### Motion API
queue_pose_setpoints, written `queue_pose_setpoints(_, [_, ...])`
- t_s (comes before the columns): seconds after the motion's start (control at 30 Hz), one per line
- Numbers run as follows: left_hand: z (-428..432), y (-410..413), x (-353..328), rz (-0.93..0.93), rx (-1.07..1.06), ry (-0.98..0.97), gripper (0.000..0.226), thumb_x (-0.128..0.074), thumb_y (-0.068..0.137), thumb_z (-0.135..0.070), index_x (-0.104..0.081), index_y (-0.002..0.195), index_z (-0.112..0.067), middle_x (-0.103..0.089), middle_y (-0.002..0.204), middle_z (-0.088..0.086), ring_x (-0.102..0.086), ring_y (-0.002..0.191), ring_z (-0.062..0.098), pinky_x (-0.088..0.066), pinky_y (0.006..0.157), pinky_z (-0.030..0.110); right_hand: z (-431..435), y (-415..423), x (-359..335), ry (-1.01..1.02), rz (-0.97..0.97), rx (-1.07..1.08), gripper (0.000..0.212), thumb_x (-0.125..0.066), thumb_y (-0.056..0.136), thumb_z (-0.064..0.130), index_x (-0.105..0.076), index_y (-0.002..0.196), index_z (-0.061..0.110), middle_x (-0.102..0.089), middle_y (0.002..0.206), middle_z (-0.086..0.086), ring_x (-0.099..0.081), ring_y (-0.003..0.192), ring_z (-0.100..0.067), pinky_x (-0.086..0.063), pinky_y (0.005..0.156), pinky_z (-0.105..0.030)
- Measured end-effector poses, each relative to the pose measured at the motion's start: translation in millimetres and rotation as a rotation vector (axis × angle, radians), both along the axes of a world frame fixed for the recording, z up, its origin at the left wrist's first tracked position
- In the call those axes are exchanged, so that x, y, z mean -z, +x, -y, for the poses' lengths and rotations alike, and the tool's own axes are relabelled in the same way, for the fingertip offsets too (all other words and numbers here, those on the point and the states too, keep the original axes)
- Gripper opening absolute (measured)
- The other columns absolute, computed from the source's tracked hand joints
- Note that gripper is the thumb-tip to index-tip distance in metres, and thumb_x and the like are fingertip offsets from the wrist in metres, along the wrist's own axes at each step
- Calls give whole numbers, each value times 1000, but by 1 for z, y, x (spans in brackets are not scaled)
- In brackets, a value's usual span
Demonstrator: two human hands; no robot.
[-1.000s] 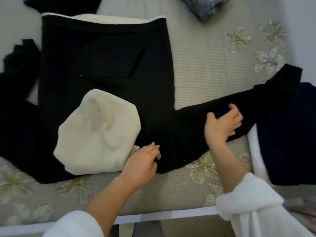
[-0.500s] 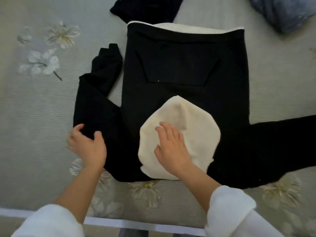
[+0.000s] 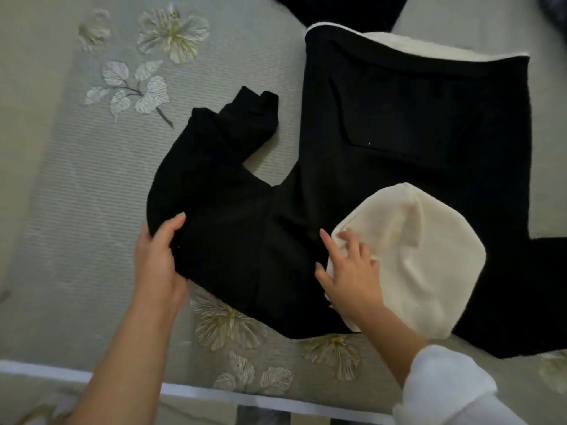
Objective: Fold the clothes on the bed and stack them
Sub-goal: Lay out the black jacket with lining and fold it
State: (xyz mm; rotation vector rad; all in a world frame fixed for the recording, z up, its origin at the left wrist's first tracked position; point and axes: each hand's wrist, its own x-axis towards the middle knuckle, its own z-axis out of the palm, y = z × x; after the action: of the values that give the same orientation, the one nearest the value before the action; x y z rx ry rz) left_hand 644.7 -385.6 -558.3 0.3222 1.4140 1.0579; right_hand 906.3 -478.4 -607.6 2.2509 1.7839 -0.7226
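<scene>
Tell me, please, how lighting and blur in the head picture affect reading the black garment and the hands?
Head view: dim, flat light swallows fold detail on the black garment, leaving only a faint pocket outline; head view: the cream hood reads clearly; head view: the right hand is slightly smeared, the left hand sharper.

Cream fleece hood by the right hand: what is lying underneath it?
The round cream fleece hood lies on the black hooded sweatshirt, whose fabric shows above and beside it. The right hand rests on top. The patch beneath is hidden.
</scene>
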Motion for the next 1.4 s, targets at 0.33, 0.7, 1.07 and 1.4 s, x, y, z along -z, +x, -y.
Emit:
queue_pose_setpoints(0.33, [-1,-25,14,332,-63,-473,48,-63,79,-56,-72,102,-16,-72,106,10,-71,91,28,-52,75,42,7,-12,4,-54,3,-29,66,-32,89,64,-10,148,45,-6,159,-2,-14,140,-25,-30,101,-45])
queue_pose_setpoints(0.7, [-58,111,-57,-654,214,634,22,-66,80,-21,-49,80,-33,-57,74,-25,-53,70,-9,-43,69,11,33,28,-19,384,-305,453,56,-58,92,28,-35,143,19,-30,146,-1,-32,134,-18,-26,109,-40])
queue_pose_setpoints(1.07, [33,204,46,-1091,1513,635,86,-50,88,-52,10,148,-39,17,157,-13,27,141,8,14,114,33,49,114,-16,494,-388,745,49,-53,91,17,-33,132,33,-31,124,18,-43,108,-1,-49,89,-32])
queue_pose_setpoints(1.4, [40,210,67,-1248,1597,640,62,-17,93,-59,23,140,-52,39,149,-9,41,134,10,24,109,35,-69,140,-13,508,-105,34,57,-37,97,38,-19,150,31,-11,161,-2,-4,148,-19,-8,114,-38])
